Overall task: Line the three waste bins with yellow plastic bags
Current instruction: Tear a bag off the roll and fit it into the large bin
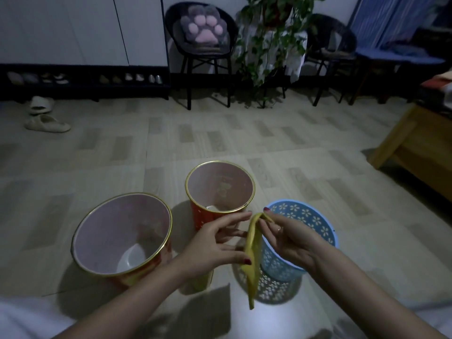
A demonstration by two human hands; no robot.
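Pinching a folded yellow bag [253,250], right hand [288,238] over 3 unlined bins.

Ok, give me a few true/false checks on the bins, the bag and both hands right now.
1. The right hand pinches the yellow bag. True.
2. The blue bin is already lined. False: no bag is in it.
3. The left hand grips a bin rim. False: its fingers are spread, holding nothing.
4. The two red bins are unlined. True.
5. The bag is spread open. False: it hangs as a folded strip.
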